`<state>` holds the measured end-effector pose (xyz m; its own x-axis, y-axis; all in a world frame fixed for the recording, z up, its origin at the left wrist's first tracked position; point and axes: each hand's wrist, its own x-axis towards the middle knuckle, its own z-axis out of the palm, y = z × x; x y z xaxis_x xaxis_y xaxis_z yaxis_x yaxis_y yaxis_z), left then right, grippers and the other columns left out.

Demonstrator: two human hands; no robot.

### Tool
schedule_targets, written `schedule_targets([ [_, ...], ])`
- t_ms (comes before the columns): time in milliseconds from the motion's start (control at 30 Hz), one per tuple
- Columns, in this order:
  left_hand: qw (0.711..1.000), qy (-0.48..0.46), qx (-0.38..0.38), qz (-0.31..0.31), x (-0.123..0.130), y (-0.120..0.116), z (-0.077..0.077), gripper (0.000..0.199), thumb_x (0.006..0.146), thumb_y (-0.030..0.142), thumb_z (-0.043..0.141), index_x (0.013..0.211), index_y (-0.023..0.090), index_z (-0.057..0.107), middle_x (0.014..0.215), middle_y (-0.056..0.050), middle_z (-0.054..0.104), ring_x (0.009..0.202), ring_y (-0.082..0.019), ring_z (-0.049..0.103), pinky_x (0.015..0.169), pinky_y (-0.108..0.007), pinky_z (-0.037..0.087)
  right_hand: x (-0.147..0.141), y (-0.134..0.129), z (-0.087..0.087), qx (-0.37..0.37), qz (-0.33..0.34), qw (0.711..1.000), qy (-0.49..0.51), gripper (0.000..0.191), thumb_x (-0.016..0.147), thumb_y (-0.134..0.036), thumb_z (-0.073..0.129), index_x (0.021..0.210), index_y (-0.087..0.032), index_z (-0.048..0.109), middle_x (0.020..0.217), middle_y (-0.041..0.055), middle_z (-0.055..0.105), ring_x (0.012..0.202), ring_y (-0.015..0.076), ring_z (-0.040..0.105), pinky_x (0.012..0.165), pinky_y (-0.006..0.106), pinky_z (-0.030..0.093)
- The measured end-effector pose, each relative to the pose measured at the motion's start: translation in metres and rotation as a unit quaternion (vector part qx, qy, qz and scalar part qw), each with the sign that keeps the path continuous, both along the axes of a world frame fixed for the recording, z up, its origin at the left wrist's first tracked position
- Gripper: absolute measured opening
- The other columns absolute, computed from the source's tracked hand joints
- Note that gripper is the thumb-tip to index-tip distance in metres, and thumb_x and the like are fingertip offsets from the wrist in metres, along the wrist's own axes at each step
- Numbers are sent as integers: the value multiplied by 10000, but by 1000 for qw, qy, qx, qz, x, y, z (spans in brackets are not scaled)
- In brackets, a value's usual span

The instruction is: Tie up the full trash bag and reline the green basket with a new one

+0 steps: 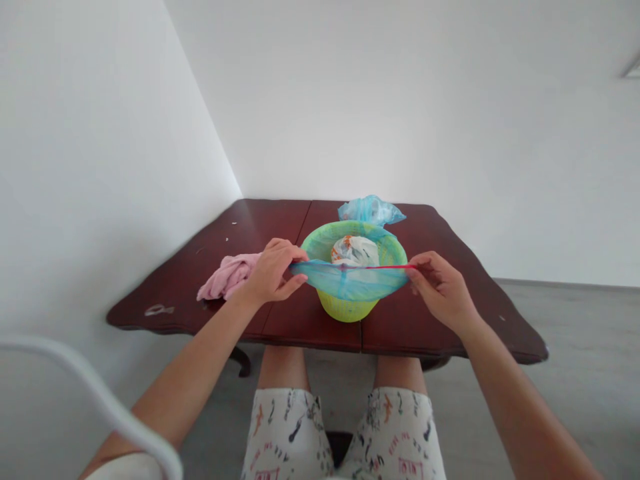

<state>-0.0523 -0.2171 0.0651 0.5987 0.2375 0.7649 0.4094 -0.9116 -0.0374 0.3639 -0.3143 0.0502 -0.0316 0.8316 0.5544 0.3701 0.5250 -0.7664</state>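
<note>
Yellow-green plastic makes up the basket (345, 311), which stands upright on the dark red table (307, 328), close to its front edge and between the two hands. As the head view shows, thin blue film forms a liner (350, 287) lying partly inside the basket and folded over its near rim, with the front stretched into a nearly straight line. Along the right part of that edge runs a red strip (387, 267).

The left hand (273, 272) has its thumb and fingers closed on the liner's left end. The right hand (444, 290) pinches the right end of the strip between thumb and fingertips, just beside the rim.

A white bundle (361, 250) with orange marks sits inside the basket. Behind the basket lies a filled blue bag (371, 210). Pink cloth (229, 275) lies crumpled beside the left wrist, and a small clear scrap (159, 310) rests near the table's left front corner.
</note>
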Motion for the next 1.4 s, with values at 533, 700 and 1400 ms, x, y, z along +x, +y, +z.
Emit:
schedule_targets([
  [533, 987, -2, -12, 161, -34, 52, -15, 16, 1068, 263, 732, 1062, 276, 739, 1197, -100, 868, 1128, -336, 759, 1002, -513, 540, 25, 9, -13, 81, 4, 978, -190, 319, 1003, -240, 887, 1245, -316, 692, 1180, 61, 700, 1007, 277, 698, 856, 427, 610],
  [700, 960, -208, -172, 79, -16, 74, -30, 231, 1087, 383, 827, 1053, 261, 634, 1362, -122, 863, 788, -188, 733, 771, -369, 583, 19, 15, -26, 119, -47, 970, -204, 217, 1010, -121, 749, 1109, -303, 686, 1203, 68, 726, 1063, 280, 758, 888, 423, 614],
  [1400, 927, -261, -264, -60, 20, 116, -19, 163, 1017, 360, 807, 1087, 229, 740, 1338, -162, 860, 1302, -295, 829, 1177, -502, 659, 25, 73, -10, 167, -77, 975, -124, 312, 826, -118, 737, 1045, -304, 616, 1411, 130, 839, 1415, 397, 791, 1144, 566, 636],
])
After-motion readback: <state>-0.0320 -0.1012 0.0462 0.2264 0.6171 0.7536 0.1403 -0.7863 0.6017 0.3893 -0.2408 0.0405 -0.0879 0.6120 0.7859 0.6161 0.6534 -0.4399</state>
